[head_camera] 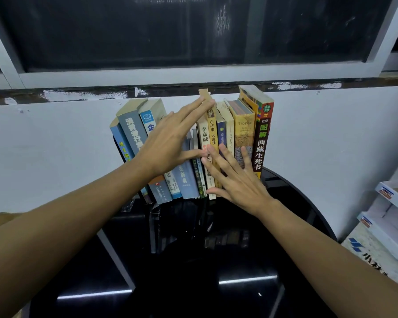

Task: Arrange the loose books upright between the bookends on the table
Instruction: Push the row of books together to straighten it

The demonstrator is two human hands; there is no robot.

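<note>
The row of books [186, 177] is standing along the far edge of the glossy black counter [193, 283], against the white wall [55, 145]. The books on the left are tilting with their tops to the left, while those on the right are standing nearly upright. At the right end a dark spine [260, 145] is showing "02" and "图解 西藏生死书". Beside it a tan cover [244, 131] is reading "Troy". Near the middle a yellow spine [213, 134] is carrying "小故事 大道理", and a cream one [204, 134] "李嘉诚". A grey spine [133, 131] is beginning "消费者行", the rest hidden by the left hand [168, 145]. This hand is lying flat with straight fingers across several spines, its fingertips reaching the middle books' tops. The right hand [239, 180] is pressing spread, straight fingers against the lower spines and gripping nothing. A white cardboard rack [393, 198] is standing beyond the counter's right edge.
</note>
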